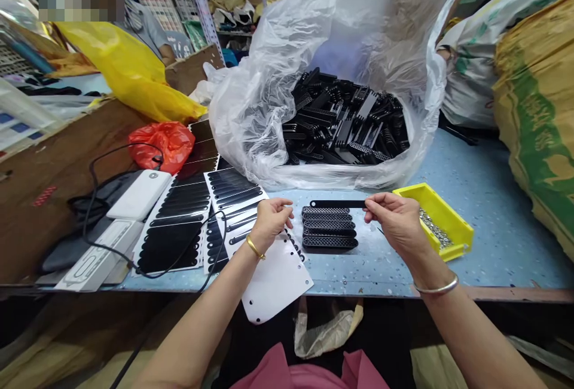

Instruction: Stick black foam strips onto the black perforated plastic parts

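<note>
My right hand (392, 216) pinches one end of a thin black strip (338, 204) with a rounded end and a small hole at its left tip. The strip is held level, just above the far end of a row of black mesh-patterned plastic pieces (329, 241) on the blue table. To the left of that row, my left hand (274, 217) has its fingers apart with nothing visible in them. It hovers over a white backing sheet (273, 284), whose upper part carries more black strips (235, 189).
A big clear plastic bag (251, 132) full of black plastic pieces (345, 120) stands behind. At right is a yellow bin (460, 230) of small metal parts. More strip sheets (173, 221), a white power bank (139, 195) with a black cable and a red bag (164, 144) lie left.
</note>
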{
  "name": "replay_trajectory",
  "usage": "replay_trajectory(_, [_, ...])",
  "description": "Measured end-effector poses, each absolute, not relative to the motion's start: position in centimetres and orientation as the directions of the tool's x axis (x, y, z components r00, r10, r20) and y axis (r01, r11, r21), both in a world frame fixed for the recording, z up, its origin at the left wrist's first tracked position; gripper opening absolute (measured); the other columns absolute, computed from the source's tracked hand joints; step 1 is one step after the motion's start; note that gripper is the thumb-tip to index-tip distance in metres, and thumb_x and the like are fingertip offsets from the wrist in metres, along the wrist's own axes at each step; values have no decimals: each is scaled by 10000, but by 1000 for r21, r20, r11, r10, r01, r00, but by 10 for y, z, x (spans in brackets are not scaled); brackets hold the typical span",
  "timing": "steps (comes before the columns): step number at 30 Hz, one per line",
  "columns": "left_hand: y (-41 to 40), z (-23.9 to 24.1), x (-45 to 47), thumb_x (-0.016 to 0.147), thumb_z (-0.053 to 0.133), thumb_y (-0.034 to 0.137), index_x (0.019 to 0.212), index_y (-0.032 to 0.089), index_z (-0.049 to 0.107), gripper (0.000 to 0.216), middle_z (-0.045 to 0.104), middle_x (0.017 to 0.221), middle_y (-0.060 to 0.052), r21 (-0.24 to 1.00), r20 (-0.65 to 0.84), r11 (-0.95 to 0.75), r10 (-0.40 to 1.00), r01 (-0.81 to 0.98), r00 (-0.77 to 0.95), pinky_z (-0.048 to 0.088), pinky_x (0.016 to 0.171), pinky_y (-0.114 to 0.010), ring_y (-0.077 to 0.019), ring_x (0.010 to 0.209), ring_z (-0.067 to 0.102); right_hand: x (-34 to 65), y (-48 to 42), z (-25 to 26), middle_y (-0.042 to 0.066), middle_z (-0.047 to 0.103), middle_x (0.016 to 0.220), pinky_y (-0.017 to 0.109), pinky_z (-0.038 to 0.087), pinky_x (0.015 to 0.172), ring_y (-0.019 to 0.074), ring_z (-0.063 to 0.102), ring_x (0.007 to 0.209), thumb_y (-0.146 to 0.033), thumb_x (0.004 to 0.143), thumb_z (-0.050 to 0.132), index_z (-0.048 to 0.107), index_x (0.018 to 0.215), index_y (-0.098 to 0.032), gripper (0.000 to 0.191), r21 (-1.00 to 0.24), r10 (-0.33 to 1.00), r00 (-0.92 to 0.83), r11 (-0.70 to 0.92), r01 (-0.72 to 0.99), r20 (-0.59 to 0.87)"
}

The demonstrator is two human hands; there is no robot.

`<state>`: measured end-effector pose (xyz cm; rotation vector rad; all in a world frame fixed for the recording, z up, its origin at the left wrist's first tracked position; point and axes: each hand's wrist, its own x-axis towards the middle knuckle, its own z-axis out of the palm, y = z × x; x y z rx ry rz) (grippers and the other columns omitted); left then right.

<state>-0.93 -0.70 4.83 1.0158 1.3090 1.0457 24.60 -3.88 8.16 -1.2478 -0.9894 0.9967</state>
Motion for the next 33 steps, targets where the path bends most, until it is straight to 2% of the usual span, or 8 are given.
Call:
replay_trajectory(3, [2, 45, -4, 671, 623, 86, 776, 94, 677, 118, 632, 528, -16, 970, -240, 240, 970, 31, 27, 303, 342, -182, -110, 365, 565, 246, -27, 74, 2, 626, 520, 210, 465, 405, 97, 560, 423, -347, 562, 897, 680, 618, -146, 301, -998, 973, 231, -6, -61, -20])
replay_trajectory(6, [11, 39, 4, 663, 563, 36, 743, 104, 665, 146, 599, 498, 11, 967, -248, 246, 968, 69, 26, 311, 361, -178, -97, 361, 550, 244, -17, 62, 7, 617, 495, 197, 428, 372, 91, 535, 400, -356, 513, 910, 667, 580, -145, 328, -995, 973, 218, -60, -82, -77])
replay_trajectory(11, [20, 26, 8, 673, 552, 29, 809, 106, 695, 212, 589, 503, 33, 963, -245, 246, 969, 109, -24, 341, 392, -172, -84, 397, 546, 240, -11, 47, 15, 625, 492, 185, 401, 361, 84, 524, 395, -339, 511, 905, 675, 577, -148, 306, -988, 967, 209, -128, -83, -143])
replay_trajectory(17, [20, 23, 10, 699, 508, 12, 883, 87, 716, 288, 604, 540, 23, 954, -283, 276, 958, 114, 53, 368, 401, -173, -78, 422, 549, 238, -12, 41, 23, 641, 505, 186, 387, 361, 87, 525, 397, -339, 529, 893, 684, 592, -152, 287, -984, 960, 222, -150, -98, -168])
replay_trajectory(24, [21, 21, 10, 691, 521, 38, 764, 105, 710, 213, 590, 520, 21, 960, -264, 255, 961, 114, 78, 366, 401, -174, -77, 420, 540, 235, -11, 40, 32, 649, 506, 179, 367, 359, 82, 523, 393, -310, 533, 870, 689, 589, -144, 251, -981, 951, 244, -170, -95, -188])
replay_trajectory(33, [22, 17, 10, 680, 522, 71, 730, 118, 701, 192, 576, 506, 26, 964, -242, 229, 966, 133, 89, 371, 402, -172, -83, 426, 544, 234, -11, 39, 35, 651, 494, 177, 371, 359, 87, 529, 390, -301, 542, 860, 688, 587, -144, 237, -982, 949, 251, -179, -65, -189])
